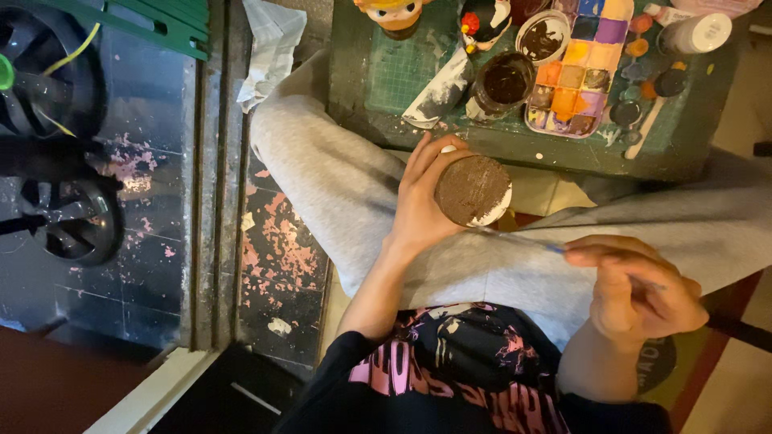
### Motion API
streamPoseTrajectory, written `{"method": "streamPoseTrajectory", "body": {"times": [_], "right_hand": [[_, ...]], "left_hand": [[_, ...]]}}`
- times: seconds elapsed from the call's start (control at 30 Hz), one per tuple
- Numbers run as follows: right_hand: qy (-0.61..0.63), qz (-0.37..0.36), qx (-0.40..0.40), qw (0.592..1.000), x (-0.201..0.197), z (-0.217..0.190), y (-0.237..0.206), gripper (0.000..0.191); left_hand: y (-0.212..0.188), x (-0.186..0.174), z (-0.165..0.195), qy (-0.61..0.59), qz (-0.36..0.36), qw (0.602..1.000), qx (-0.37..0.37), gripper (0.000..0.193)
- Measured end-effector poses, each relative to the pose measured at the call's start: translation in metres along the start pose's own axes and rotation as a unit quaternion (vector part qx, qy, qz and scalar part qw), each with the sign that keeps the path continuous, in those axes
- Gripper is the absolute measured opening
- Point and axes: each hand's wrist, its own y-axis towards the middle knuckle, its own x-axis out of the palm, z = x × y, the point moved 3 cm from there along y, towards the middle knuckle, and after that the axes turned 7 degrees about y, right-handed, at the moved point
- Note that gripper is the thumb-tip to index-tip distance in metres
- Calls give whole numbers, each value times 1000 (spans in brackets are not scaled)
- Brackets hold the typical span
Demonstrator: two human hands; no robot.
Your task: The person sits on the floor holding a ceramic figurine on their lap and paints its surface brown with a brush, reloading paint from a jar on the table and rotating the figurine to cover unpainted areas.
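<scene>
Closest to the camera, the right hand (635,293) pinches a thin paintbrush (523,239) whose long axis runs up-left, its tip touching the lower edge of a round brown-painted disc (473,190). That disc sits over the lap in grey trousers, gripped from the left side by the left hand (422,201), fingers curled around its rim. Both hands are closed on their things; the left is on the disc, the right well apart to its lower right. Beyond, a paint palette (575,72) lies on the green bench (402,76).
</scene>
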Motion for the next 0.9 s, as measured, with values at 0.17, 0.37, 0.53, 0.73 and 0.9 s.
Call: {"method": "streamPoseTrajectory", "body": {"times": [0.17, 0.37, 0.53, 0.73, 0.9], "right_hand": [[-18, 15, 26, 999, -3, 1, -3, 9], [-7, 8, 35, 999, -3, -1, -2, 8], [8, -3, 14, 1000, 0, -2, 0, 8], [-19, 6, 22, 1000, -3, 0, -1, 8], [-5, -4, 18, 1000, -7, 1, -4, 9]], "left_hand": [[-1, -1, 0, -6, 2, 1000, -7, 70], [-1, 0, 0, -13, -1, 1000, -11, 68], [-2, 1, 0, -11, -6, 1000, -13, 68], [-3, 0, 1, -8, -1, 1000, -13, 68], [-1, 1, -1, -9, -2, 1000, -10, 71]]}}
